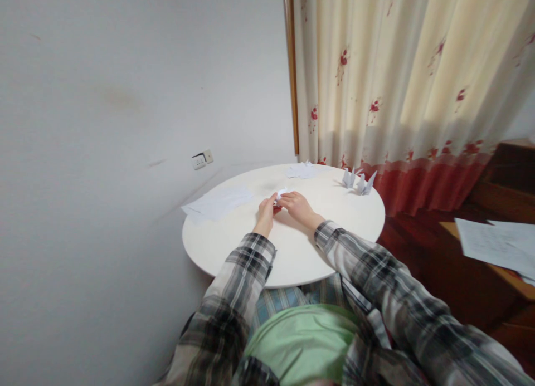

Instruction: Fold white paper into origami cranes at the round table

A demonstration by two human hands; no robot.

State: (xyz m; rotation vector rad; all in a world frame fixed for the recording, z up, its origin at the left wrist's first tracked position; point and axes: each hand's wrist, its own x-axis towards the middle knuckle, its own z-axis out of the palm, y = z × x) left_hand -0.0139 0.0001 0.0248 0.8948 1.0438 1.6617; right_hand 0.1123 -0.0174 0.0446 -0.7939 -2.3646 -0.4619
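Over the middle of the round white table [234,247], both my hands close on one small piece of folded white paper [281,193]. My left hand [266,212] grips it from the left, thumb on top. From the right, my right hand [297,204] pinches it, its fingers bent over the near side. Most of the paper is hidden by my fingers, so its folded shape cannot be made out. To the right, near the table's far edge, stand folded paper cranes [365,184], apart from my hands.
White paper sheets [221,201] lie at the table's left. More paper pieces [301,170] are at the far edge. A wall with a socket [199,161] borders the left side; a flowered curtain [401,96] hangs behind. Papers [497,244] rest on a wooden surface at right.
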